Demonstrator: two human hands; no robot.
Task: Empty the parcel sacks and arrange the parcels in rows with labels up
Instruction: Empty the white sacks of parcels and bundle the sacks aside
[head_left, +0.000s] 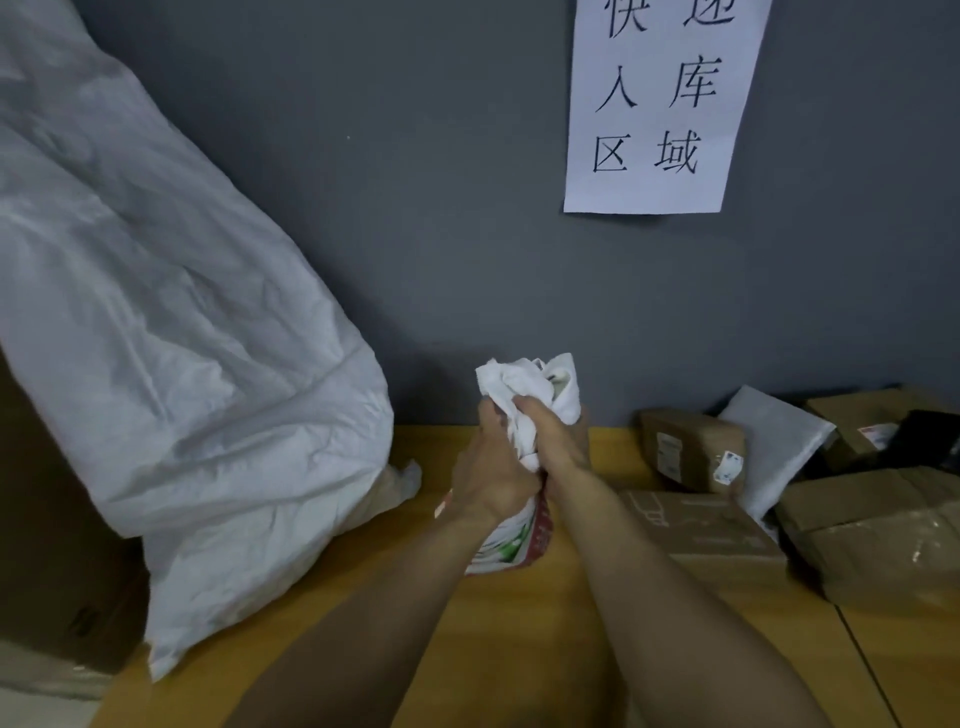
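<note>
A small white woven sack with red and green print low down stands on the wooden table, in the middle of the view. My left hand and my right hand both grip its bunched neck, side by side. A big full white sack leans against the grey wall at the left. Several parcels lie at the right: a flat brown box, a small brown box with labels, a white padded mailer and a brown wrapped parcel.
A paper sign with black characters hangs on the grey wall. A cardboard box stands at the far left beside the table. More brown and black parcels pile at the far right. A seam crosses the tabletop at the right.
</note>
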